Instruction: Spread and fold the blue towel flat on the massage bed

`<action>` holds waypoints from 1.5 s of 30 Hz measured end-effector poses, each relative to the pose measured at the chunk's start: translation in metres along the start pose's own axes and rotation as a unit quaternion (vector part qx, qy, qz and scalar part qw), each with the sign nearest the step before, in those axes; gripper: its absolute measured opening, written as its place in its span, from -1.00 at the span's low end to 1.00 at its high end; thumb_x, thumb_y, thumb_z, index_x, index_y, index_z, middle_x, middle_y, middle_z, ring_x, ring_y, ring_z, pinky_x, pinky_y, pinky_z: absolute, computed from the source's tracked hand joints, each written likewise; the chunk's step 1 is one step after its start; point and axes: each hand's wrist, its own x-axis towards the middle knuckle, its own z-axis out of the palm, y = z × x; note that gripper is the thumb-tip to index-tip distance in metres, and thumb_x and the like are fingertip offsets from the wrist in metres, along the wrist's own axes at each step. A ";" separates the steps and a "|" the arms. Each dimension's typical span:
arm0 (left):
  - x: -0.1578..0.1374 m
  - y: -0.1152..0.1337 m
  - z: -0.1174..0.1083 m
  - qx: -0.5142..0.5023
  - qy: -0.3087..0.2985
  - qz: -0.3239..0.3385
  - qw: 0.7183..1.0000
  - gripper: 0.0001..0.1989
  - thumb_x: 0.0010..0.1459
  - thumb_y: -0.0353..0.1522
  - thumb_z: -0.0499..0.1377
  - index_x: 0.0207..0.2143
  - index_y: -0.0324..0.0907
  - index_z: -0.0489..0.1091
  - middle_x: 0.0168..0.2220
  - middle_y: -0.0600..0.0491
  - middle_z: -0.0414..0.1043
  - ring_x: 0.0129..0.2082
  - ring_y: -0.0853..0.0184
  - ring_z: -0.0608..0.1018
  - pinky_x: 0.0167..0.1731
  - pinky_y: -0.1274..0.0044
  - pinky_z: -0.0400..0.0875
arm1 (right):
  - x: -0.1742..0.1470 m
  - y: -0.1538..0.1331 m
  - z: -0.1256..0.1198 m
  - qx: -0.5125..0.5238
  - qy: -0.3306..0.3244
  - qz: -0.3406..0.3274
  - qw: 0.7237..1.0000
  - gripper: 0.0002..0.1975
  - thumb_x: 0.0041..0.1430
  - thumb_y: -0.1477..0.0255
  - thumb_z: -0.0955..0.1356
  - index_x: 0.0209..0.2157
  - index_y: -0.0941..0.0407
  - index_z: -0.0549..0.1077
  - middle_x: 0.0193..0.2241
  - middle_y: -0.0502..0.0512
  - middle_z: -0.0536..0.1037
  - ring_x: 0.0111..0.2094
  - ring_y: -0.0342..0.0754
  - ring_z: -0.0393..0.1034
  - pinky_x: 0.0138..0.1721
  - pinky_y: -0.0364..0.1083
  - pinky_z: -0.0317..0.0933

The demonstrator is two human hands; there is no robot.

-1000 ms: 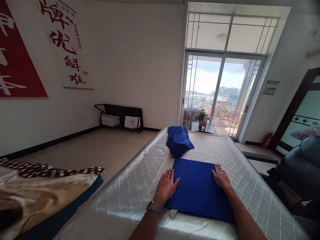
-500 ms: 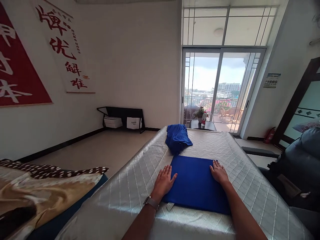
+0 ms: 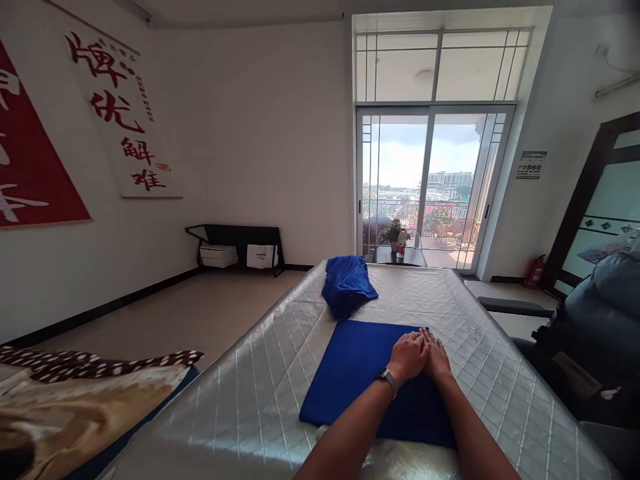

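Observation:
A flat blue folded cloth (image 3: pixel 345 367) lies on the silver quilted cover (image 3: pixel 255 373) of a table-like surface in front of me. My left hand (image 3: pixel 407 355), with a watch (image 3: pixel 389 380) on its wrist, reaches across the cloth. It rests near the far right corner, up against my right hand (image 3: pixel 437 355). The right hand lies flat along the cloth's right edge, fingers stretched forward. The left fingers point the same way and are partly bent; neither hand lifts the fabric. Just beyond the cloth's far left corner sits a crumpled blue cloth (image 3: pixel 347 283).
Patterned bedding (image 3: pixel 100 400) lies low at the left. On the right is a dark padded seat (image 3: pixel 600 333) with things on it. Past the far edge stands a small table (image 3: pixel 380 255) with a bottle (image 3: pixel 401 243) and plant, before a glass sliding door (image 3: pixel 395 160).
My left hand has swept from the cloth's left edge across to my right hand at the far right corner. The right hand stays on the right edge. The view has shifted slightly.

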 end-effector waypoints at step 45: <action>-0.054 -0.192 -0.048 0.109 0.032 -0.241 0.964 -0.35 0.41 -0.07 -0.20 0.34 -0.28 0.19 0.35 -0.20 0.20 0.37 0.08 0.20 0.34 0.24 0.00 | 0.006 -0.005 -0.009 0.014 0.000 0.030 0.999 -0.28 0.41 0.10 -0.01 0.44 0.21 -0.07 0.44 0.11 -0.03 0.44 -0.04 -0.19 0.40 -0.01 -0.27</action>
